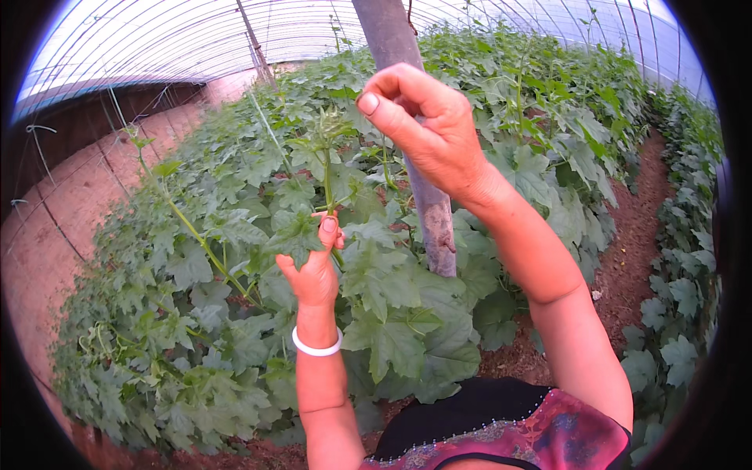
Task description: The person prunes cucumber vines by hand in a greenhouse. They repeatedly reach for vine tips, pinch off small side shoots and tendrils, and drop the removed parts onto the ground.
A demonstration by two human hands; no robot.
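Note:
My left hand, with a white bangle on its wrist, grips the green stem of a leafy climbing plant between thumb and fingers. The stem stands nearly upright above the grip and ends in a budding tip. Higher up and to the right, my right hand is raised in front of a post, thumb and forefinger curled towards each other; whether anything thin is between them cannot be told. Broad lobed leaves hang below and around my left hand.
A thick grey post leans just right of the held stem. Another long vine slants up at the left. Thin strings run down among dense plants. A bare soil path lies at the right, and ribbed greenhouse film arches overhead.

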